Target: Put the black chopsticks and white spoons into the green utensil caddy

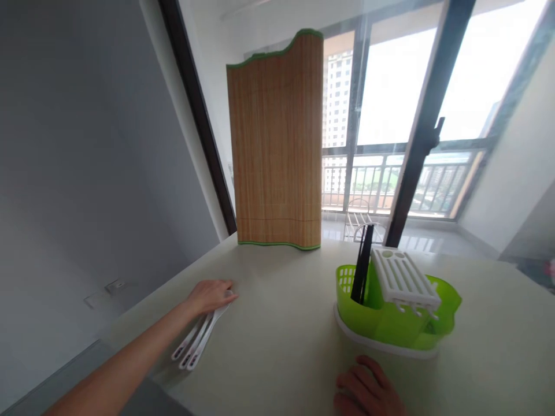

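My left hand (211,297) reaches over the heads of several white long-handled spoons (200,344) lying on the table. Its fingers close down on their far ends, so most of the heads are hidden; the handles point towards me. My right hand (367,388) rests at the near side of the table with fingers loosely bent, apart and holding nothing. Just beyond it stands a green plastic cutlery basket (381,323) on a white base. Black chopsticks (363,266) lean upright in the basket, and a white slotted rack with hooks (406,278) lies tilted across its top.
A rolled bamboo mat with green edging (277,150) stands upright at the table's far edge. The white table (277,323) spans the foreground. Behind it are a dark-framed glass door (416,150) and a metal rack (362,222). A grey wall (95,144) is on the left.
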{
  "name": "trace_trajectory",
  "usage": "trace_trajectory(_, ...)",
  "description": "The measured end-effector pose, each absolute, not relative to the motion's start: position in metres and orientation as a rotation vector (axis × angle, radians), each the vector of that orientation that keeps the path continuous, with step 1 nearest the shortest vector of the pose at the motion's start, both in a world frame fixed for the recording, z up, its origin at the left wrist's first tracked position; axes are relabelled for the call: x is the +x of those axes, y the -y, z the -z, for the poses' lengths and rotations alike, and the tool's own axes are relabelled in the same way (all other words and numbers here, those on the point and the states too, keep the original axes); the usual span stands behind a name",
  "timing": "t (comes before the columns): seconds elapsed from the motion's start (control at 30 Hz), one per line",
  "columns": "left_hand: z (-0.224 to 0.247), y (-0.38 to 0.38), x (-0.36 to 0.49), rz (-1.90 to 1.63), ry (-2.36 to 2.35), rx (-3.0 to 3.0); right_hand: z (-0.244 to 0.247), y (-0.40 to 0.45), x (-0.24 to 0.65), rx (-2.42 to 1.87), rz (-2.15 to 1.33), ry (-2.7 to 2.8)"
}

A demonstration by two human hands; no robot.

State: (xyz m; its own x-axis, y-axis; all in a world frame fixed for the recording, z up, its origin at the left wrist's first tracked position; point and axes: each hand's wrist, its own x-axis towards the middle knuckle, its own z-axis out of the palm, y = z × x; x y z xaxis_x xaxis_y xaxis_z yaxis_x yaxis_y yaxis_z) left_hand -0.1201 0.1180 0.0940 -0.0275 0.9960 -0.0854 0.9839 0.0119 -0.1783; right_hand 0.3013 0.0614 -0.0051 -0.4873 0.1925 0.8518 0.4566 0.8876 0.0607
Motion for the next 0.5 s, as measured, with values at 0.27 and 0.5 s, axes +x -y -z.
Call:
trace_trajectory(0.27, -0.106, -0.134, -0.119, -0.145, 2.295, -2.053, 0.033, -0.068, 0.3, -0.556, 0.309, 2.07)
trace_trajectory(0.5, -0.151, -0.176, -0.019, 0.756, 2.195, -2.373, 0.049, -0.077, 0.294, -0.566, 0.532, 2.039)
